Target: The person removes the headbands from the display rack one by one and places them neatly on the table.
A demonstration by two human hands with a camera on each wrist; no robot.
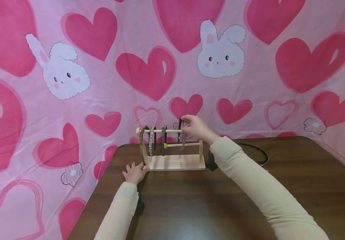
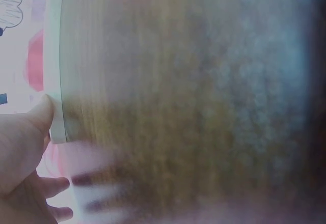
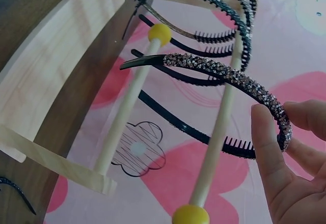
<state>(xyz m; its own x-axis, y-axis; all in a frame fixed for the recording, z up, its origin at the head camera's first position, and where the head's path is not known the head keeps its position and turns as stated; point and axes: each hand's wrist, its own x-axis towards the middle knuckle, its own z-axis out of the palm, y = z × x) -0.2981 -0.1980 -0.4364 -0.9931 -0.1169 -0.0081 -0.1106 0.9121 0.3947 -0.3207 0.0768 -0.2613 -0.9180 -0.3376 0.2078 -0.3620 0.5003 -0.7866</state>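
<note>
A wooden headband stand (image 1: 187, 164) stands on the table, with several headbands hung over its upper rod. My right hand (image 1: 198, 128) pinches a glittery headband (image 3: 229, 75) between thumb and fingers at its top curve; the band loops around the rod near its right end. Left of it hang a dark beaded headband (image 1: 164, 140), a sparkly light one (image 1: 151, 141) and a gold-brown one (image 1: 141, 143). At the base's left front corner, my left hand (image 1: 135, 173) touches the wood with its thumb (image 2: 43, 113), other fingers spread.
Another dark headband (image 1: 263, 153) lies on the brown table (image 1: 196, 206), to the right of the stand. Yellow balls (image 3: 159, 34) cap the rod ends. Behind the table hangs a pink cloth (image 1: 148, 36) with hearts and rabbits.
</note>
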